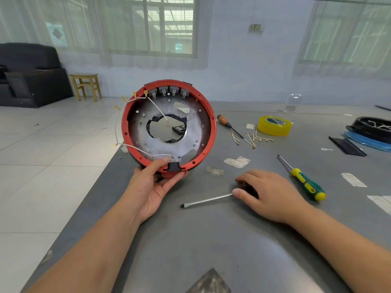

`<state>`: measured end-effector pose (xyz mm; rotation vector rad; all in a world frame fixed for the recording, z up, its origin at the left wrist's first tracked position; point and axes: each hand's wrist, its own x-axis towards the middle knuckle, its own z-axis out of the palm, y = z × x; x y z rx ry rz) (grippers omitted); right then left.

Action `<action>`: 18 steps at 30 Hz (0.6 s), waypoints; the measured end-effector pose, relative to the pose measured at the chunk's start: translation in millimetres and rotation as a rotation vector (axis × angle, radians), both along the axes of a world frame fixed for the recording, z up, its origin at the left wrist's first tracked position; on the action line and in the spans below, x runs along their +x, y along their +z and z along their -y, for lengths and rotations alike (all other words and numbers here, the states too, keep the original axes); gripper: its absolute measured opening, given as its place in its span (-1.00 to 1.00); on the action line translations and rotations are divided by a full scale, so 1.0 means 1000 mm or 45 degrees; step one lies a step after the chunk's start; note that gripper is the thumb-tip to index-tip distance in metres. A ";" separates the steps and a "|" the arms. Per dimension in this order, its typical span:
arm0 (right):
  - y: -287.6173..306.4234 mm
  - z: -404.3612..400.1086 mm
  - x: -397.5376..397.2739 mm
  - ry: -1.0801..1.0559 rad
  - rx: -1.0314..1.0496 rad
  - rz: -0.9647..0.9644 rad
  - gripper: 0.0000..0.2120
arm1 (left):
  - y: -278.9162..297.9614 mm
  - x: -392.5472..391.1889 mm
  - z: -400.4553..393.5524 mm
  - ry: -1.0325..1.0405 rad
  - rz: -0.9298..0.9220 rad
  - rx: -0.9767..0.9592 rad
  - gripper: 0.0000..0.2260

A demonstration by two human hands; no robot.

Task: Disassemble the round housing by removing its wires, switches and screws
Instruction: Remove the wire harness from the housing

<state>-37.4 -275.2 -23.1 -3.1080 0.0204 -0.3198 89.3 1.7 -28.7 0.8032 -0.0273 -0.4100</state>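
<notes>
The left hand grips the near rim of the round housing, holding it on edge above the table's left side. White wires and grey switches remain fitted. The right hand curls over the handle of a flat-blade screwdriver lying on the table; a firm grip cannot be confirmed. Step in hand: tool pickup. The next move probably calls for bringing the blade to a fastener or switch.

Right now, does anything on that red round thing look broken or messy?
Yes. The round housing, held up by the left hand, has a jagged, torn-looking edge around its middle hole. Loose white wires dangle off its left rim with bare gold ends.
</notes>
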 end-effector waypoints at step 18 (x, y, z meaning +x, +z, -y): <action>-0.001 0.001 -0.008 0.220 0.005 0.314 -0.61 | -0.009 0.001 -0.008 -0.053 0.054 0.048 -0.57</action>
